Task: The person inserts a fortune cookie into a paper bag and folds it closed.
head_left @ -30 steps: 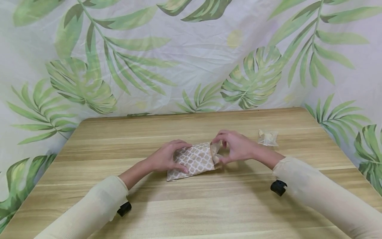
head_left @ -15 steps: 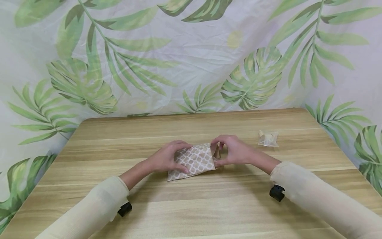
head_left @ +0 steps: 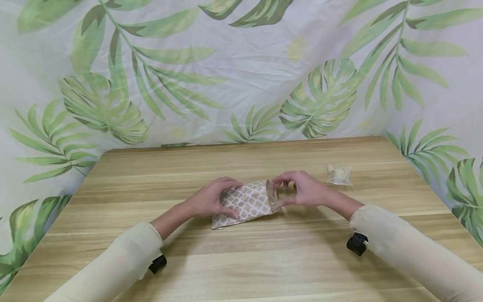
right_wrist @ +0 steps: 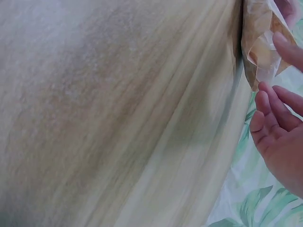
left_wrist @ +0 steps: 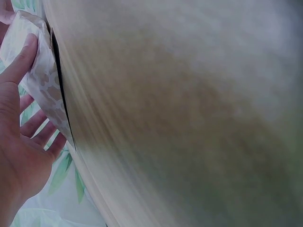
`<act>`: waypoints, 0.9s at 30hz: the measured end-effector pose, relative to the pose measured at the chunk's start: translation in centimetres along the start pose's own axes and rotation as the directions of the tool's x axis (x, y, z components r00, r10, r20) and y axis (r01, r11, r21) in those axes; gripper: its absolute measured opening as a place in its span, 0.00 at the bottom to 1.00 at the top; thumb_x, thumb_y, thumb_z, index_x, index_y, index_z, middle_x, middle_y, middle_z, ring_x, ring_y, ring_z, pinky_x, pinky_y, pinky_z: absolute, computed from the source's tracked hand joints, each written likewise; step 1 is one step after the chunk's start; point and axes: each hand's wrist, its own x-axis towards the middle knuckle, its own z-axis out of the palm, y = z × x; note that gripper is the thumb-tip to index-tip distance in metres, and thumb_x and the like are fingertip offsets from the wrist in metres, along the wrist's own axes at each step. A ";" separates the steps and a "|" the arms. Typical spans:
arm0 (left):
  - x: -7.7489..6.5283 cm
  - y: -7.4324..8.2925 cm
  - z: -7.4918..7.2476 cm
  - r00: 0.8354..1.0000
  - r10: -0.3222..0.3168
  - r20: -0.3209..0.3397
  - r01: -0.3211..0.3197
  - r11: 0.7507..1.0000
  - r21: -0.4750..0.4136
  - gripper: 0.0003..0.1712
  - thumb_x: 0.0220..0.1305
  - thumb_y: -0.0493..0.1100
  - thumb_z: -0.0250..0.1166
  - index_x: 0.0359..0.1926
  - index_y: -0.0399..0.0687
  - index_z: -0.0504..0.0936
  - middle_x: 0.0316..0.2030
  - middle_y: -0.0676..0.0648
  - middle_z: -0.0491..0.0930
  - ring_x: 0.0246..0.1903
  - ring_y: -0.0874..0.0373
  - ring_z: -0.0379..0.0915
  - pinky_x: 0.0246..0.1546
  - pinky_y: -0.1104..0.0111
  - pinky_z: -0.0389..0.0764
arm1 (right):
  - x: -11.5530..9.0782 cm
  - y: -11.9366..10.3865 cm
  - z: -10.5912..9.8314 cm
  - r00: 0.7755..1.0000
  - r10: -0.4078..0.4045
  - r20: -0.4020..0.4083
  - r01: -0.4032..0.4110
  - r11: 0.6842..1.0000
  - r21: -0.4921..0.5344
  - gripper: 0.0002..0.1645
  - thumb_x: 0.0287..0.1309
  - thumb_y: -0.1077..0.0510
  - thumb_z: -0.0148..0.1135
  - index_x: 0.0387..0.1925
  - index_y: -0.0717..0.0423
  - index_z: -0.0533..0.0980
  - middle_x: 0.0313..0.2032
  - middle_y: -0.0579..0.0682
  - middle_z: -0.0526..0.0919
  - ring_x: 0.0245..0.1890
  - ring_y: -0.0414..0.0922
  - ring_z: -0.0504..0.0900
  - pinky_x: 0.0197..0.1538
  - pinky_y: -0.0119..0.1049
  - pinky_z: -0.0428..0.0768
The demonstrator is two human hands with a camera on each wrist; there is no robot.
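A flat paper bag [head_left: 253, 197] with a tan-and-white lattice pattern lies at mid-table, its open mouth facing right. My left hand [head_left: 207, 198] grips its closed end, thumb on the near side and fingers along the far side; the left wrist view shows this hand [left_wrist: 23, 137] too. A crumpled clear plastic packet [head_left: 273, 200] pokes out of the brown-lined mouth. There my right hand [head_left: 307, 189] holds the packet by its edges with spread thumb and fingertips. In the right wrist view, the right hand [right_wrist: 284, 123] meets the bag's mouth [right_wrist: 255, 47]; the contents are unclear.
Another small clear packet [head_left: 339, 174] with something pale inside lies on the wooden table [head_left: 241, 260], beyond my right forearm. A leaf-printed cloth [head_left: 241, 75] hangs behind the table.
My right hand moved left against the bag's mouth, then drew back slightly to the right, showing more of the brown lining and plastic. The left hand and bag have hardly moved.
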 end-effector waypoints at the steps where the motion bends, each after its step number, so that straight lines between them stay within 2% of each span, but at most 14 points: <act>1: 0.0 0.0 0.0 1.000 0.001 0.000 -0.001 1.000 -0.001 0.51 0.45 0.54 0.86 0.68 0.41 0.77 0.65 0.41 0.77 0.67 0.43 0.70 0.70 0.49 0.70 | 0.0 0.0 0.0 1.000 0.011 0.006 -0.011 1.000 0.024 0.35 0.51 0.61 0.81 0.58 0.73 0.78 0.44 0.57 0.87 0.42 0.54 0.82 0.33 0.34 0.78; 5: 0.0 0.0 0.0 1.000 0.002 -0.001 -0.002 1.000 0.000 0.51 0.45 0.54 0.86 0.68 0.41 0.77 0.65 0.41 0.77 0.67 0.43 0.70 0.70 0.49 0.70 | 0.1 -0.1 -0.1 0.999 0.051 0.016 -0.052 0.997 0.058 0.35 0.51 0.66 0.79 0.60 0.75 0.76 0.45 0.57 0.87 0.42 0.53 0.82 0.34 0.32 0.78; 9: 0.0 0.0 0.0 1.000 0.000 -0.002 0.000 1.000 0.004 0.51 0.45 0.54 0.86 0.68 0.42 0.77 0.65 0.41 0.77 0.67 0.43 0.70 0.70 0.48 0.70 | 0.2 -0.2 0.2 0.997 0.078 0.001 -0.078 0.996 0.030 0.39 0.47 0.65 0.82 0.59 0.77 0.75 0.43 0.56 0.87 0.41 0.51 0.83 0.42 0.40 0.83; 13: 0.0 0.0 0.1 1.000 -0.001 -0.003 0.001 1.000 0.004 0.51 0.44 0.54 0.86 0.68 0.42 0.77 0.65 0.41 0.77 0.67 0.43 0.71 0.70 0.48 0.70 | 0.3 -0.4 0.4 0.994 0.109 -0.030 -0.109 0.994 0.010 0.40 0.42 0.63 0.85 0.56 0.76 0.77 0.41 0.55 0.88 0.39 0.51 0.83 0.48 0.47 0.84; 20: 0.0 0.0 0.1 1.000 0.000 -0.001 0.000 1.000 0.001 0.51 0.44 0.54 0.86 0.68 0.42 0.77 0.65 0.41 0.77 0.67 0.43 0.71 0.70 0.49 0.70 | 0.1 -0.5 0.5 0.990 0.136 -0.040 -0.135 0.991 0.011 0.41 0.40 0.59 0.87 0.55 0.72 0.79 0.41 0.53 0.88 0.40 0.49 0.82 0.47 0.46 0.83; 27: 0.0 0.0 0.1 1.000 -0.001 0.000 0.001 1.000 0.003 0.52 0.44 0.54 0.86 0.69 0.42 0.76 0.65 0.41 0.77 0.67 0.43 0.71 0.70 0.49 0.70 | 0.3 -0.8 1.2 0.993 0.101 -0.067 -0.100 0.995 0.020 0.41 0.38 0.55 0.88 0.53 0.71 0.81 0.38 0.52 0.86 0.39 0.49 0.82 0.42 0.44 0.84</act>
